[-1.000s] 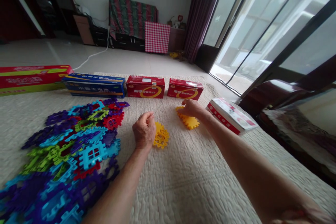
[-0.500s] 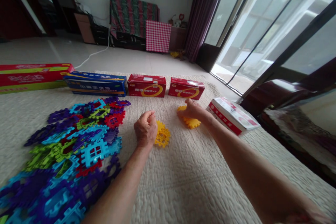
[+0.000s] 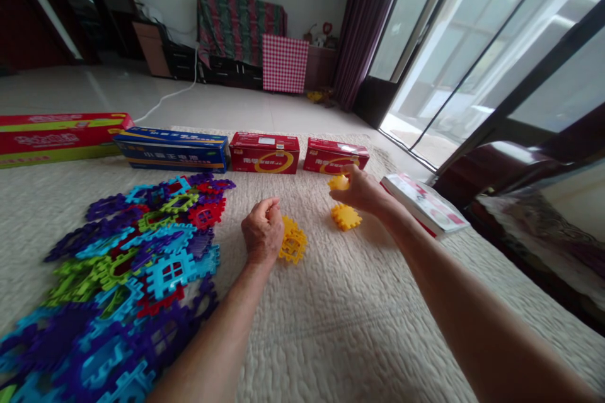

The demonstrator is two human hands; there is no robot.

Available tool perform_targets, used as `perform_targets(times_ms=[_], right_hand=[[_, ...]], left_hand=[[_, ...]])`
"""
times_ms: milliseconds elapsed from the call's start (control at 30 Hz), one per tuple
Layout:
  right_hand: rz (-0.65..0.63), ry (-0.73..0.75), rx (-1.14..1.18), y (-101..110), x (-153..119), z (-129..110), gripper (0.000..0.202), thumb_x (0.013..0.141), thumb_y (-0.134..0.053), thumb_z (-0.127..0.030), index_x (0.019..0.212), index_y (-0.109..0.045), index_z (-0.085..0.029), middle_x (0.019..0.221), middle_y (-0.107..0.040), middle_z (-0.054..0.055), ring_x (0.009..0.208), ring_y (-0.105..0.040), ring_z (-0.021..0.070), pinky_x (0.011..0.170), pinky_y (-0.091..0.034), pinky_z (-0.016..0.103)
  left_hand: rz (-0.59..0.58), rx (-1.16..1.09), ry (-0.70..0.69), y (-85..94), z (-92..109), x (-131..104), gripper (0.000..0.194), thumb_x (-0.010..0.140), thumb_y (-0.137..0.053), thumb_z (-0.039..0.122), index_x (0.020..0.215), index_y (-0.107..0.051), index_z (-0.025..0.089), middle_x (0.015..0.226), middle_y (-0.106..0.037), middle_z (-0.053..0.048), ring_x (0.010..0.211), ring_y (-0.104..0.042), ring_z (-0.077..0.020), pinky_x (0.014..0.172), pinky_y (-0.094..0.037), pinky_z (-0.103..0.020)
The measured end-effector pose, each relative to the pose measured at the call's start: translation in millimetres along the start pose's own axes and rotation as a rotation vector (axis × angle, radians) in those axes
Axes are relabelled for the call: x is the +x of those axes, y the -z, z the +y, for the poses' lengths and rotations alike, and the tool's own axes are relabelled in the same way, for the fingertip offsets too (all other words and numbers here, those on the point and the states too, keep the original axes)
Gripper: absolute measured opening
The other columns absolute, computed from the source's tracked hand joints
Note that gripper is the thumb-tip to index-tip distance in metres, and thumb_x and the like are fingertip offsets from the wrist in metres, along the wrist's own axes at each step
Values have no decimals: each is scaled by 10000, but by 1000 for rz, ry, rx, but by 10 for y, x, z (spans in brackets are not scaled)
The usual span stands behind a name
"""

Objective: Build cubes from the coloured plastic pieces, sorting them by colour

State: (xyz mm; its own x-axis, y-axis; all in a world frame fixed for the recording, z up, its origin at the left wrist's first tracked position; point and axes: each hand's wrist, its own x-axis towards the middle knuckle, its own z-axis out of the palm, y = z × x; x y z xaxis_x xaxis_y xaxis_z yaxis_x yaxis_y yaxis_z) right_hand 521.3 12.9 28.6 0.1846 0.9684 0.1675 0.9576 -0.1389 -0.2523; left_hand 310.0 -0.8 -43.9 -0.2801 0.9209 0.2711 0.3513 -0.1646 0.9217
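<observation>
The right hand (image 3: 357, 191) has its fingers part-spread and curved, gripping a yellow block (image 3: 337, 182) between thumb and fingertips; its arm reaches forward, wrist bent inward. Just nearer than those fingers lies a second yellow tile (image 3: 346, 217) on the quilted mat (image 3: 340, 302). The left hand (image 3: 263, 231) rests thumb-up, fingers curled in, beside yellow toothed pieces (image 3: 293, 245) to its right; whether it grips one is hidden.

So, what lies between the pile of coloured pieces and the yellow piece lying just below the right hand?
The left hand and, right beside it, yellow toothed pieces, with quilted mat showing around them; the head view shows this.
</observation>
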Motion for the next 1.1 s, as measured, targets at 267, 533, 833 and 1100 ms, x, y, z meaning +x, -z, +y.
perform_targets(times_ms=[267, 533, 833, 1100], right_hand=[[-16, 36, 0, -69, -608, 109, 603, 709, -610, -420, 1238, -526, -144, 1004, -589, 144, 855, -593, 246, 794, -461, 388], [-11, -8, 18, -100, -587, 132, 578, 728, -606, -445, 1222, -531, -154, 1018, -564, 141, 853, -587, 244, 810, -468, 395], [-35, -32, 30, -118, -645, 149, 709, 737, -600, -509, 1339, -421, -179, 1145, -529, 178, 1024, -557, 344, 859, -460, 484], [-42, -22, 33, -315, -648, 96, 671, 778, -565, -409, 1376, -358, -183, 1156, -524, 169, 1030, -545, 322, 871, -450, 457]], left_hand=[[-7, 16, -16, -7, -52, 1, 290, 746, -478, 226, 879, -733, 183, 858, -744, -66, 813, -698, -217, 811, -540, -332], [-22, 28, -20, -6, -69, -3, 279, 763, -496, 260, 907, -725, 190, 879, -744, -56, 835, -698, -207, 792, -545, -310], [-27, 40, -27, 2, -83, -3, 280, 768, -489, 272, 906, -720, 196, 880, -744, -53, 827, -696, -206, 762, -548, -308], [-17, 14, -39, -5, -96, -5, 266, 754, -499, 270, 886, -721, 204, 868, -742, -52, 823, -694, -214, 748, -545, -308]])
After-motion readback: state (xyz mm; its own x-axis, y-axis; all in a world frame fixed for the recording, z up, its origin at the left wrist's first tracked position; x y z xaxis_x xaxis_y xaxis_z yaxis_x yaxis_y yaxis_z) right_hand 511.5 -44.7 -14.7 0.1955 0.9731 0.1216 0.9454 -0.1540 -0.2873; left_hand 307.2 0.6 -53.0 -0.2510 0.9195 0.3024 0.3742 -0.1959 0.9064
